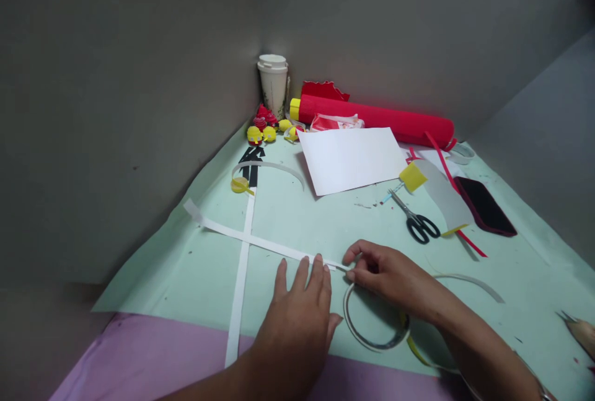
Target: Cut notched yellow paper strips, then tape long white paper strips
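A long white strip [274, 247] lies slantwise across the table and crosses a second white strip [238, 292], which runs towards me. My left hand [297, 320] rests flat on the slanted strip near its right end, fingers stretched and spread. There, my right hand [379, 268] pinches the narrow end of the slanted strip between thumb and fingers. Just below my right hand is a tape roll [349, 320], partly covered by that hand. Whether the pinched end is tape from this roll, I cannot tell. A translucent piece [193, 210] is at the slanted strip's far left end.
Scissors [418, 224], a phone [486, 206] and a white sheet [353, 159] lie beyond my right hand. Farther back are a red roll [381, 119], a lidded cup [273, 85] and small yellow pieces [260, 134]. Black strips [251, 165] lie at the far left.
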Demonstrator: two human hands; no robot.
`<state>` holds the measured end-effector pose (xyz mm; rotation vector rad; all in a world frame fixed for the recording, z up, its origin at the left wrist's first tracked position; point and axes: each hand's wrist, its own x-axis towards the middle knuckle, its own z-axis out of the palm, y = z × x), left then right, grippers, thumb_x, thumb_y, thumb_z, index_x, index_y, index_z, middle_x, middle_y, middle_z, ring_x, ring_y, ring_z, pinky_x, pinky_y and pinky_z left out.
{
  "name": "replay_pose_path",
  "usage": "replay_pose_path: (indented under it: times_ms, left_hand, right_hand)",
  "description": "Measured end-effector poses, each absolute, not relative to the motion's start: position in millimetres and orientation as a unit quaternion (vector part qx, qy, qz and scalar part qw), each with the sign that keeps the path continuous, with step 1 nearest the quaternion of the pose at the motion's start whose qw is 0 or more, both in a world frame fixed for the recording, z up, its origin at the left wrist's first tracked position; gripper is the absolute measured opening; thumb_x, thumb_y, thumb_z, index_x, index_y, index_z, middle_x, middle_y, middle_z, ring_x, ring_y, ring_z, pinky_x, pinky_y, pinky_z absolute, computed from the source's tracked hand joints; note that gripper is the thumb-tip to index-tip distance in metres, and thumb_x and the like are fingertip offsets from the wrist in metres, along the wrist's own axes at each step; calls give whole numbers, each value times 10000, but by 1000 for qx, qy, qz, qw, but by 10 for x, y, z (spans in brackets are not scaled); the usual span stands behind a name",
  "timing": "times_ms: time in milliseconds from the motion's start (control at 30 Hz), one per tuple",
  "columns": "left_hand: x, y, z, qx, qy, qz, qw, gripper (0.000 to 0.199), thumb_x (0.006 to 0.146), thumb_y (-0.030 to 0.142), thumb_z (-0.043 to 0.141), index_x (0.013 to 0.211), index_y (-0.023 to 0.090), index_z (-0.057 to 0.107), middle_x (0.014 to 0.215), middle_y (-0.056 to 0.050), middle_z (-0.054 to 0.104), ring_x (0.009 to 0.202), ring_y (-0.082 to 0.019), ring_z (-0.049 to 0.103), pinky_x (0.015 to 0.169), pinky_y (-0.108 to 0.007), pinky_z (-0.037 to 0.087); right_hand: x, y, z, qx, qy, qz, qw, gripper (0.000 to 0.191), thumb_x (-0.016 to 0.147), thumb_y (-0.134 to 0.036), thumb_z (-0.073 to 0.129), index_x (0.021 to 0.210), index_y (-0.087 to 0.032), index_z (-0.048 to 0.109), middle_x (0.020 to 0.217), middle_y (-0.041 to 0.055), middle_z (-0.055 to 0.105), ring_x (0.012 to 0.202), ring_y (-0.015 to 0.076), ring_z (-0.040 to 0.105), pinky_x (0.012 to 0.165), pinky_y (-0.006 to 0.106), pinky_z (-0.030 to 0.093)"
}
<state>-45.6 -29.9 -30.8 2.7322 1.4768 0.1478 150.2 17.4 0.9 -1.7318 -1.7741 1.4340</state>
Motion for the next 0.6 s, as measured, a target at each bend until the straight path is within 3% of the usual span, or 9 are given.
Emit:
replay_pose_path:
  times_ms: [233, 400, 600]
  left_hand:
    - [-476, -296, -301, 882, 466, 52, 36, 505, 946, 428, 436, 1349, 136, 516, 1455, -137, 451, 1304, -337, 446, 1034, -592, 358]
    - [-489, -279, -288, 882, 465, 52, 56, 493, 931, 422, 474, 1332, 141, 528, 1450, -138, 461, 1299, -343, 450, 1035, -604, 351]
    - [-497, -290, -285, 883, 464, 47, 57, 496, 942, 413, 449, 1342, 126, 509, 1463, -148, 442, 1314, -354, 428, 1041, -620, 333]
  right_hand:
    - [1516, 161, 90, -598, -629, 482, 123, 175, 805, -258, 609, 954, -237, 700, 611, -34, 543, 550, 118, 441, 530, 246, 342]
    - [1563, 138, 111, -587, -666, 448, 102, 247, 835, -281, 584, 1034, -271, 728, 786, 4, 694, 700, 161, 585, 672, 270, 443]
    - [1554, 108, 150, -587, -679, 434, 83, 279, 843, -284, 581, 1083, -280, 723, 888, 1, 744, 779, 177, 641, 737, 280, 471]
